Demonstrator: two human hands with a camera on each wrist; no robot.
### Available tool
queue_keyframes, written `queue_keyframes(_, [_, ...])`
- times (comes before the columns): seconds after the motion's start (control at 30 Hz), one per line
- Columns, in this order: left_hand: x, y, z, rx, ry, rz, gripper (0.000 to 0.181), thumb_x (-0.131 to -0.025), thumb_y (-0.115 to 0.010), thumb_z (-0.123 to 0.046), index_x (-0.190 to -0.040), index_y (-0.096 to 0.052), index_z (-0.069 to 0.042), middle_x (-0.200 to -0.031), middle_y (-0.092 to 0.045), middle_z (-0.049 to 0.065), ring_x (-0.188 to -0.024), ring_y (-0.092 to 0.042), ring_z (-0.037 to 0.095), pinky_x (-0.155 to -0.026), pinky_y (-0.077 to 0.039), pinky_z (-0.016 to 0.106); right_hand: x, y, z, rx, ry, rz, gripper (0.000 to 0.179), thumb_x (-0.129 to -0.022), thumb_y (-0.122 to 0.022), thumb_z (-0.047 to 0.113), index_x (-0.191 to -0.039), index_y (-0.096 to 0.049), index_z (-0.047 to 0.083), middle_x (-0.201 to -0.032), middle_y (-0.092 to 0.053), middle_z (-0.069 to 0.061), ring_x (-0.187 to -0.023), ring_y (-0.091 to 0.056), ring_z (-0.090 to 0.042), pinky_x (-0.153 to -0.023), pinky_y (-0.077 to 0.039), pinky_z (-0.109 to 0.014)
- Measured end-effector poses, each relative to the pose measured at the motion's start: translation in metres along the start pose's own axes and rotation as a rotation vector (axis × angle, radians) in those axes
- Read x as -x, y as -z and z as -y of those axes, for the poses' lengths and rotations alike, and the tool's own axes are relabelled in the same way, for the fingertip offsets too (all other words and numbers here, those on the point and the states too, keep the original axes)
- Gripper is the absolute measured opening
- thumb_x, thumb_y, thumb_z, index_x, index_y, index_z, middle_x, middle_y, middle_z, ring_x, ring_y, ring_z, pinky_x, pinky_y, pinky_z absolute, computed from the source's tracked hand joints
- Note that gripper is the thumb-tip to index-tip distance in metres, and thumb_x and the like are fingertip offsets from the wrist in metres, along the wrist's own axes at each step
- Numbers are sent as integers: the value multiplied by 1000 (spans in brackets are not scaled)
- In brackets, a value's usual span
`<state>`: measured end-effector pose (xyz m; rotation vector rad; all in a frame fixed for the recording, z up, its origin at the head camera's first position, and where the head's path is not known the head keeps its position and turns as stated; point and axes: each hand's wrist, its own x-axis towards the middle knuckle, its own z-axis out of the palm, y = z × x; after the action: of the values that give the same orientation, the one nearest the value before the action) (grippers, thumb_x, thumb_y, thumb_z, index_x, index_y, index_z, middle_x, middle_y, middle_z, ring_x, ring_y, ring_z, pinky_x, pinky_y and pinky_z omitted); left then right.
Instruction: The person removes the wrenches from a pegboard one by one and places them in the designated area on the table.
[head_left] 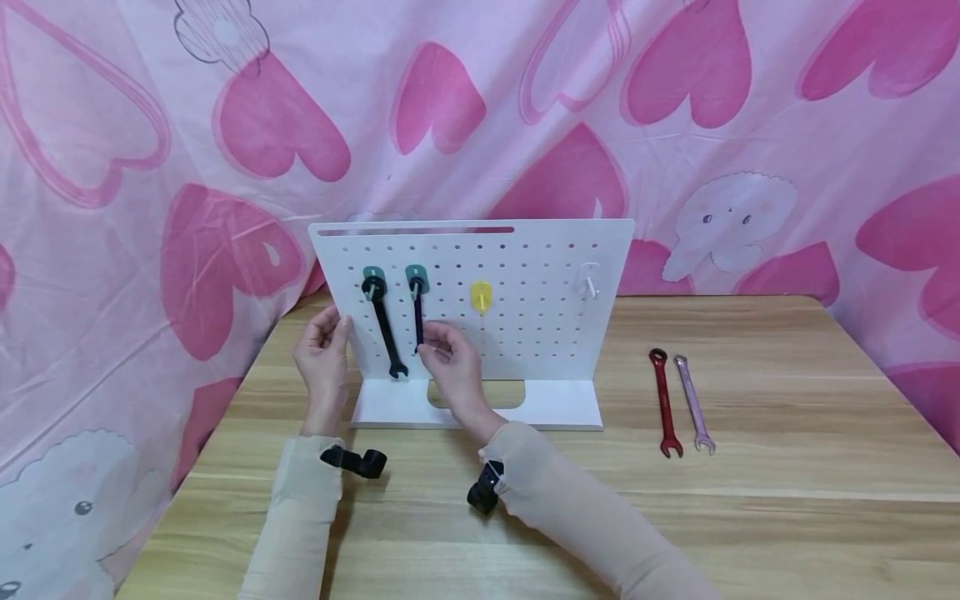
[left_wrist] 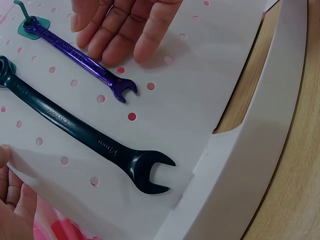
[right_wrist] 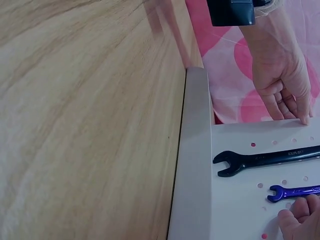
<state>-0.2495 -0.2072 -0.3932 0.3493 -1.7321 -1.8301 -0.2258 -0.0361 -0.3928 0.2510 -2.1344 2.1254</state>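
A white pegboard (head_left: pixel 540 337) stands on the table, and my left hand (head_left: pixel 322 358) holds its left edge, thumb in front and fingers partly hidden behind. Two wrenches hang from green hooks on the board. The larger, dark green-black combination wrench (left_wrist: pixel 70 120) hangs nearer my left hand. Beside it is a smaller purple wrench (left_wrist: pixel 82 61), which looks nearly black in the head view. My right hand (head_left: pixel 456 367) is right beside the purple wrench's lower end, its fingers loosely bent; in the left wrist view they are not wrapped around it.
On the table right of the board lie a red wrench (head_left: pixel 664 404) and a pale purple wrench (head_left: pixel 695 404). A yellow hook (head_left: pixel 482 296) and a white hook (head_left: pixel 590 282) on the board carry nothing. A pink heart-patterned cloth (head_left: pixel 450 175) hangs behind.
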Motion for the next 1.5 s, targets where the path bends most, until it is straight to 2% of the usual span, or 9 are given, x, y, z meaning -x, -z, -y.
queue_keyframes(0.27, [0, 0, 1, -11, -13, -1, 31, -88, -66, -22, -115, -65, -9, -99, -62, -8, -90, -54, 8, -79, -44, 18, -2, -3, 0, -41, -44, 8, 29, -89, -60, 2, -118, -58, 4, -114, -61, -13, -108, -58, -23, -94, -47, -27])
queue_keyframes(0.43, [0, -1, 3, 2, -27, -9, 29, -88, -66, -19, -114, -65, -6, -96, -61, -8, -87, -54, 7, -75, -43, 17, -5, -7, -2, -71, -72, -7, 28, -88, -60, -2, -116, -58, 0, -112, -61, -17, -106, -59, -26, -93, -48, -30])
queue_keyframes(0.63, [0, -1, 3, 8, -38, -12, 28, -88, -66, -18, -113, -65, -6, -94, -61, -9, -85, -53, 7, -73, -43, 16, -5, -11, -3, -66, -62, -55, 24, -88, -62, 1, -111, -61, 4, -104, -63, -10, -92, -60, -14, -83, -50, -22])
queue_keyframes(0.73, [0, -1, 3, 17, -39, -10, 28, -88, -66, -18, -113, -65, -6, -94, -61, -8, -85, -53, 8, -73, -43, 16, -4, -12, -3, -66, -57, -66, 22, -88, -62, 2, -109, -62, 5, -102, -63, -8, -89, -59, -12, -82, -50, -22])
queue_keyframes(1.07, [1, 0, 1, -10, -12, 4, 31, -88, -65, -23, -116, -64, -8, -98, -61, -9, -89, -53, 7, -77, -43, 17, -4, -10, -4, 9, -71, -78, 18, -89, -62, 6, -106, -64, 9, -99, -62, -4, -88, -57, -12, -80, -50, -23])
queue_keyframes(1.5, [-1, 0, 1, 13, 9, 8, 31, -88, -66, -25, -115, -65, -10, -100, -62, -6, -90, -53, 9, -79, -42, 19, 0, -4, -1, 55, -13, -39, 16, -89, -62, 4, -105, -64, 7, -94, -63, -6, -83, -56, -12, -77, -49, -22])
